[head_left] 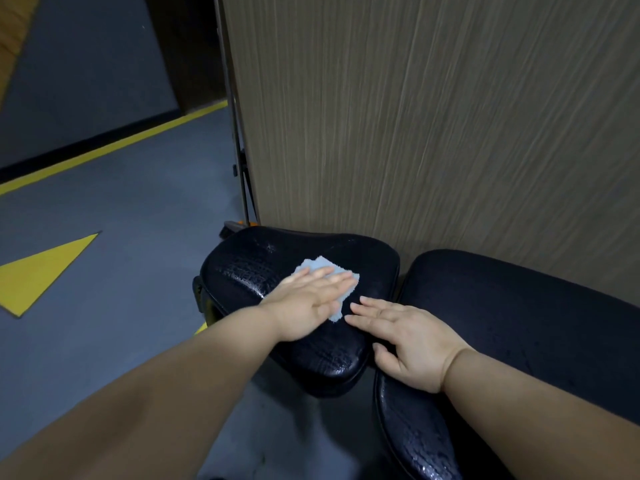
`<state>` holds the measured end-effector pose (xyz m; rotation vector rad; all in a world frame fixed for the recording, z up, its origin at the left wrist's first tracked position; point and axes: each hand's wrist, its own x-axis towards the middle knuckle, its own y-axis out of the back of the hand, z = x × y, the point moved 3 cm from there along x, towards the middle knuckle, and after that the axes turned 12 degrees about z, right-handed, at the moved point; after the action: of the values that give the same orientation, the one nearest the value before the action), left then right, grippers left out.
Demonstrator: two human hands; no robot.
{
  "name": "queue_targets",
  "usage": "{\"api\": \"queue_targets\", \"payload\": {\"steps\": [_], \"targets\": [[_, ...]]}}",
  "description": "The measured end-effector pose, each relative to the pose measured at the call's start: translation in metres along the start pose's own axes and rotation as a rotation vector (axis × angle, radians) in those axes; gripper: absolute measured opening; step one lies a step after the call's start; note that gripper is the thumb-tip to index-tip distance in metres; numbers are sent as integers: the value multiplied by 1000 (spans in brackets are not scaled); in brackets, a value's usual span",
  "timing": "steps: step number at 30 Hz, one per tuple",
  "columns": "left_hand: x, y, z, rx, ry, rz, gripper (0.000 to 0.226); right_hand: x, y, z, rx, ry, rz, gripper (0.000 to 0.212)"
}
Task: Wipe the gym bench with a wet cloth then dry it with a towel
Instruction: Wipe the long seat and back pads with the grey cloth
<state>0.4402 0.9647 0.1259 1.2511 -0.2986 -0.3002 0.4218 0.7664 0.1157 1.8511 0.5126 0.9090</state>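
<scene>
Fingers (372, 306) of our right hand (412, 344) straight, spread, flat on seat pad (249, 271), gripping nothing. We count two hands, one cloth (320, 264), two black pads. Left hand (304, 304), at 10 o'clock from right, palm down, fingers straight, pressing cloth at seat pad's middle. Second pad (519, 317) at 3 o'clock, narrow gap between. Wood panel (415, 133) close behind at 12; open floor (121, 202) at 9.

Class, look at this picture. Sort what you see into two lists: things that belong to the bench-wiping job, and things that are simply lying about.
Belongs to the job:
- light blue cloth, pressed under the flat left hand
- seat pad, shiny in patches
- back pad
- right hand, flat on the bench

Just there:
- wood-grain panel
- yellow floor triangle
</scene>
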Motion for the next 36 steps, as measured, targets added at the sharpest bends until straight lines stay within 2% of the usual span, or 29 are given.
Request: {"api": "queue_targets", "payload": {"steps": [5,9,12,14,18,24,28,32,36], "targets": [[15,16,-33,64,176,12,51,5,1,-2,-33,36,-15,57],[14,41,-79,-2,482,131,48,8,2,-3,-83,110,-6,55],[5,44,-101,76,566,101,54,4,-2,-3,-51,84,-5,55],[5,44,-101,114,599,101,51,1,-4,-3,-36,72,4,54],[13,41,-80,88,564,94,51,2,-3,1,10,36,7,54],[44,8,-6,60,205,-7,52,5,-3,0,45,37,29,54],[49,3,13,-6,68,-77,51,4,-3,1,43,25,19,54],[49,8,-11,-53,81,-92,50,4,-3,1,44,30,17,53],[44,21,-55,-24,234,-23,54,4,-4,0,54,31,18,53]]}}
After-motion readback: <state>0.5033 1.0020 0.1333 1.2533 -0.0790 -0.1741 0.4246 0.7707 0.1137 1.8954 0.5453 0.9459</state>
